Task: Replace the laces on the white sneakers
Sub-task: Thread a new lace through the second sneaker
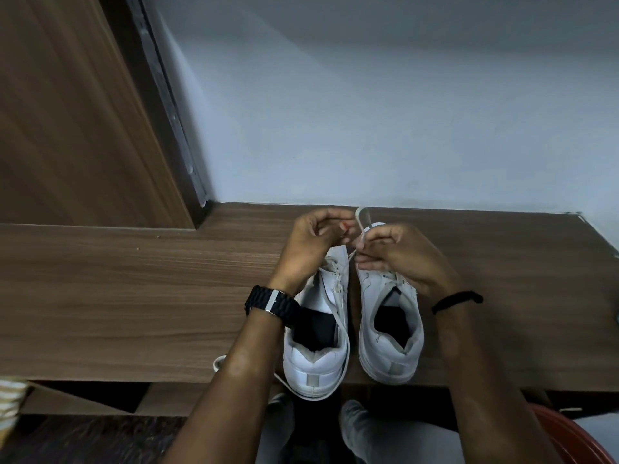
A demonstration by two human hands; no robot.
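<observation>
Wood-grain brown desktop (134, 296) runs across the view w/ the pale blue-grey wall (368, 112) straight behind it; a tall panel of the same wood (67, 112) stands on its far left corner. A red rounded object (569, 437) shows below the desk's right front edge.

Your two white sneakers sit side by side on the desk near its front edge, heels toward you, toes toward the wall: left sneaker (318, 363) has its heel overhanging the edge, right sneaker (390, 336) is just beside it, a narrow gap between.

Both your forearms reach over the sneakers. Your left hand (311, 242), black watch (271, 301) on the wrist, hovers above the left toe, fingers curled, pinching the lace (361, 221). Your right hand (398, 252), black band (457, 300) on the wrist, is above the right toe, fingers curled round the same lace, which loops up between the hands. Another lace end (219, 362) trails on the desk left of the left heel.
</observation>
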